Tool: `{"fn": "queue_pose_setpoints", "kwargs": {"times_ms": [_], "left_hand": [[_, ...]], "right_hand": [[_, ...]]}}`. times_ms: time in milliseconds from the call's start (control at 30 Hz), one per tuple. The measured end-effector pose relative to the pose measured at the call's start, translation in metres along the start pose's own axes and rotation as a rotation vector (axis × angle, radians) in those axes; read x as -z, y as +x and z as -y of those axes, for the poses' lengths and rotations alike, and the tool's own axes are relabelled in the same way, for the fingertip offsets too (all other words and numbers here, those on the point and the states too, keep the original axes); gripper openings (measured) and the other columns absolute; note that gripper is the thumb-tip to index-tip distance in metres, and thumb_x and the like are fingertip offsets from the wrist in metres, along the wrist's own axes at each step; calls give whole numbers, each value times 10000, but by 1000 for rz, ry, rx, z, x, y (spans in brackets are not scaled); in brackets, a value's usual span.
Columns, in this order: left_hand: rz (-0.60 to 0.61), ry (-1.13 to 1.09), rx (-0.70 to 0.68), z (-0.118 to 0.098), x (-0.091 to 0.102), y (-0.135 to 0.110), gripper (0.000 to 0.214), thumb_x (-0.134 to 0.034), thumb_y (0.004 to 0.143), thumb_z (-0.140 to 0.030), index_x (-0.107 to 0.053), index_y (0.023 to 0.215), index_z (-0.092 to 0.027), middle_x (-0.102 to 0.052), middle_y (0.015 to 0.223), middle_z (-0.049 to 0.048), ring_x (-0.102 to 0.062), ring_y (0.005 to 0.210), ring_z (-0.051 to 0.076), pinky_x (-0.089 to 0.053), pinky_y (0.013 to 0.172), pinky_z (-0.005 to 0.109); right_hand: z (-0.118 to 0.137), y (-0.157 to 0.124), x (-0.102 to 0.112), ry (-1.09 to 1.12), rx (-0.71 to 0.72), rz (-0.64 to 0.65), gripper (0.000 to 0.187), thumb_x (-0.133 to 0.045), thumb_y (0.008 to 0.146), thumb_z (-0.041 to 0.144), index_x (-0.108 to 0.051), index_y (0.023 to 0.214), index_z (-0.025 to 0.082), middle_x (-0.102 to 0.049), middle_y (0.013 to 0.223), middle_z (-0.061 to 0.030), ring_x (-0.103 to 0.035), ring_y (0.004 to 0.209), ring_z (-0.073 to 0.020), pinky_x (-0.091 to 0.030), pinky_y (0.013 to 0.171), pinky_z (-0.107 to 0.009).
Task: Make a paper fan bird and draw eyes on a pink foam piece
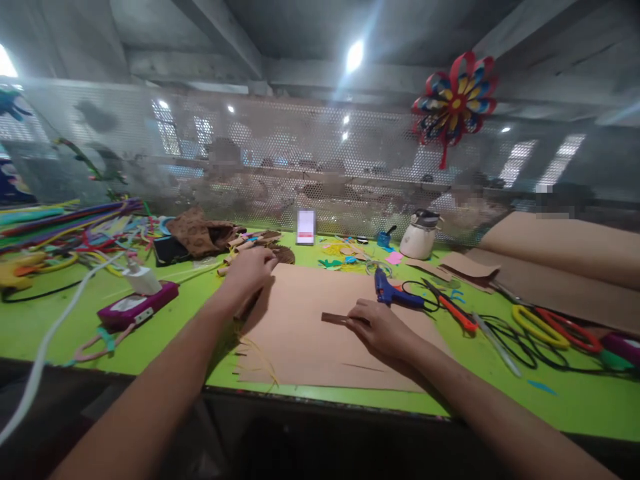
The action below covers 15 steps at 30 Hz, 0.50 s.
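Brown paper fills the middle of my view: a broad sheet (307, 313) lying flat on the green table (540, 407), close to the near edge. Over the head camera I have the right hand (377, 325) above its right half, thumb and fingertips pinching one end of a short brown strip (334, 318). The strip points left, its free end over the middle of the sheet. My left hand (249, 272) is at the sheet's far left corner, fingers bent and pointing away from me; I can't tell from this angle whether they pinch anything. Just beyond its fingertips sits a dark brown round piece (286, 255). Thin yellow strands (265, 357) lie across the sheet's near left corner.

Right of the sheet's far edge I see a blue glue gun (393, 291), then orange-handled scissors (457, 313) and a tangle of black cable. Farther right, yellow-handled scissors (540, 327) lie near a big roll of brown paper (565, 257). On my left there's a purple power strip (137, 308) with a white plug in it, and a brown patterned cloth (195, 233) behind. A phone (305, 228) stands upright at the back, before a perforated panel (280, 167).
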<state>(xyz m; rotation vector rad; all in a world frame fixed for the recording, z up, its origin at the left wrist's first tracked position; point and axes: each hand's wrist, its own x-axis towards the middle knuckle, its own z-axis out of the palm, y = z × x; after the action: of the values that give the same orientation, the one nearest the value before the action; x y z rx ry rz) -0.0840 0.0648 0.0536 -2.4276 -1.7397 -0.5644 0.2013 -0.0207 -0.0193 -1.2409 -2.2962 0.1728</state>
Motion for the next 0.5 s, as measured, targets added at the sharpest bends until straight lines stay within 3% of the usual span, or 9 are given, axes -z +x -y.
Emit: {"fn": "queue_pose_setpoints", "kwargs": {"times_ms": [67, 133, 233, 333, 500], "left_hand": [[79, 55, 60, 19, 6, 9, 237, -478, 786, -220, -681, 689, -145, -662, 727, 102, -597, 720, 225, -363, 633, 269], [178, 68, 67, 29, 6, 10, 163, -542, 706, -187, -661, 596, -163, -629, 598, 61, -579, 611, 193, -340, 581, 250], [255, 54, 14, 24, 0, 3, 148, -553, 678, -169, -700, 677, -186, -666, 661, 43, -581, 610, 176, -325, 554, 239], [264, 78, -32, 12, -7, -2, 189, -518, 715, -177, -700, 669, -159, -670, 695, 90, -578, 640, 201, -320, 555, 262], [283, 88, -111, 4, -7, -3, 207, -512, 700, -145, -715, 676, -178, -681, 729, 85, -585, 691, 200, -334, 591, 265]], "right_hand": [[0, 0, -1, 18, -26, -1, 206, -514, 914, 254, -663, 810, 158, -638, 790, -69, -564, 706, -165, -405, 643, -281], [-1, -1, -2, 38, -48, 2, 200, -512, 912, 260, -655, 817, 158, -647, 800, -75, -573, 723, -176, -412, 652, -291], [-2, -2, -2, 68, -70, 23, 210, -493, 919, 272, -654, 837, 166, -654, 808, -71, -585, 736, -179, -421, 662, -296], [-5, -5, 1, 89, -88, 56, 206, -494, 914, 277, -649, 828, 173, -659, 812, -63, -588, 736, -176, -425, 668, -294], [-12, -5, 8, 95, -155, 107, 232, -493, 903, 310, -635, 784, 171, -656, 749, -57, -561, 664, -172, -412, 620, -293]]}}
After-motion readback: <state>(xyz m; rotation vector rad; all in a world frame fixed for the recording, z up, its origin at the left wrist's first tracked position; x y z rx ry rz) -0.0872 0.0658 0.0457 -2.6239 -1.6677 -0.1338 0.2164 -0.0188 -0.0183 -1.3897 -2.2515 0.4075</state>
